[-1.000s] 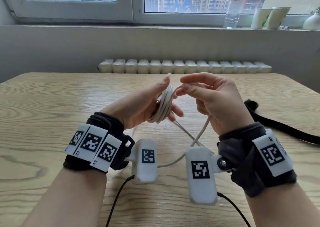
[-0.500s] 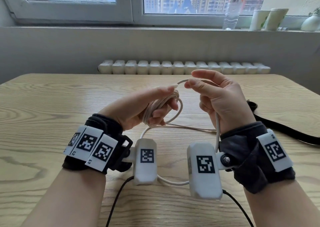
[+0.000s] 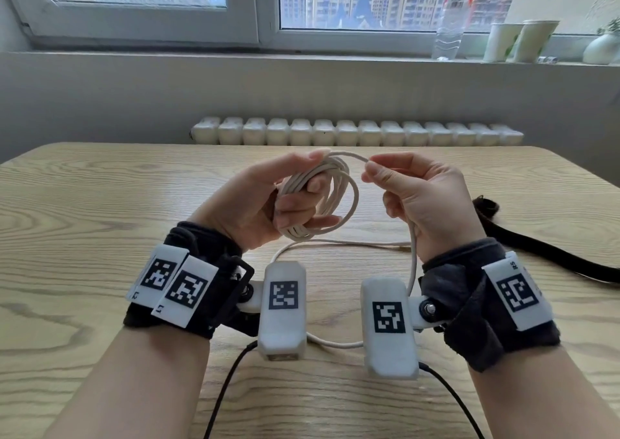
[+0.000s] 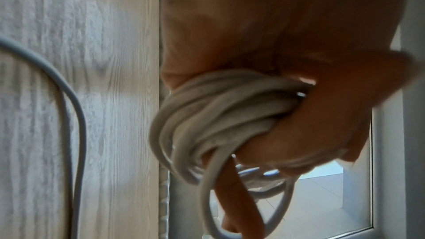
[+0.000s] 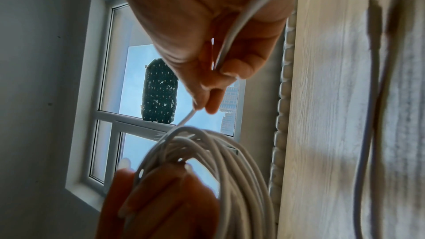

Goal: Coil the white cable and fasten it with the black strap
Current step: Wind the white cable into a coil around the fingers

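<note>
Wooden table (image 3: 100, 203) under a window, cable coiling above it.
Left hand (image 3: 255, 203) grips the coiled white cable (image 3: 322, 200); right hand (image 3: 426, 200) pinches its loose strand; black strap (image 3: 536, 247) lies far right.

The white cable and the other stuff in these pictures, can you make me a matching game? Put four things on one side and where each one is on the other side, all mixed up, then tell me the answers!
Things:
1. white cable
2. black strap
3. water bottle
4. paper cups

Places:
A. lying flat on the table, off to the right
B. on the windowsill, left of the paper cups
C. looped in the left hand, pinched by the right hand
D. on the windowsill, beside a small white vase

Pairs: 1-C, 2-A, 3-B, 4-D
</note>
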`<state>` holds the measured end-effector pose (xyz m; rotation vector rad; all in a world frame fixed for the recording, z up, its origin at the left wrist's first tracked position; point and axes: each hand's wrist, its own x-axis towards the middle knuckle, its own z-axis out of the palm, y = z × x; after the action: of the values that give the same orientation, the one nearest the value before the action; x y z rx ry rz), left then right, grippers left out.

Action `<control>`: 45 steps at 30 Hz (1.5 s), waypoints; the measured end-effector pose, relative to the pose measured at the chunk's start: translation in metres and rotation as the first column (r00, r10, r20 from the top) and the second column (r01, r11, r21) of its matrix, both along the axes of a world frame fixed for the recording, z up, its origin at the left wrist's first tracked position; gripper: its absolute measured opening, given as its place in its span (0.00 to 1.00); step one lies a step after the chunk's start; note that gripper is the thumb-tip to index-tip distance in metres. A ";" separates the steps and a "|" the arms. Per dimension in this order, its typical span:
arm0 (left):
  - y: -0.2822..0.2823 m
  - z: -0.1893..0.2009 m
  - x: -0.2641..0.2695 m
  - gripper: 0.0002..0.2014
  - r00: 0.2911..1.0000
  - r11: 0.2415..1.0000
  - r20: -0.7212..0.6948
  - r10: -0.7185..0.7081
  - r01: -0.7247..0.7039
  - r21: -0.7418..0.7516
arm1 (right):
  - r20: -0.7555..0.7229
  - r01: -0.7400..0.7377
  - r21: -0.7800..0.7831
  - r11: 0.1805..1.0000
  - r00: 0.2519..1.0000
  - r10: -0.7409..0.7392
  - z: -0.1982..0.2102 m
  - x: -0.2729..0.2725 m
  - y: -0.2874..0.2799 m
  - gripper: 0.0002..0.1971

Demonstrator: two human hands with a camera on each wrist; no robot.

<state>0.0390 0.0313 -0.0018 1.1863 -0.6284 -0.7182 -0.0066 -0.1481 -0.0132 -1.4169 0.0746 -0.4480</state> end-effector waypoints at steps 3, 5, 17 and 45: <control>0.002 0.000 0.001 0.17 0.995 0.994 -0.056 -0.086 0.082 -0.071 | -0.015 0.013 -0.070 0.997 1.000 -0.015 -0.003 0.002 0.001 0.02; 0.002 0.000 0.001 0.17 0.989 0.985 -0.085 -0.124 0.113 -0.127 | -0.017 0.010 -0.107 0.994 1.000 -0.012 -0.004 0.002 0.003 0.03; 0.003 0.000 0.003 0.15 0.973 0.931 -0.206 -0.099 0.017 -0.366 | -0.020 -0.032 -0.257 0.966 0.999 0.028 -0.008 0.000 0.012 0.04; -0.014 0.001 0.000 0.12 0.984 0.847 -0.155 0.088 -0.156 -0.508 | -0.029 -0.059 -0.423 0.904 0.998 0.052 -0.008 -0.001 0.026 0.10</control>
<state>0.0389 0.0172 -0.0006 0.6645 -0.5857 -0.4655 -0.0080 -0.1217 -0.0210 -1.8480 -0.0537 -0.4196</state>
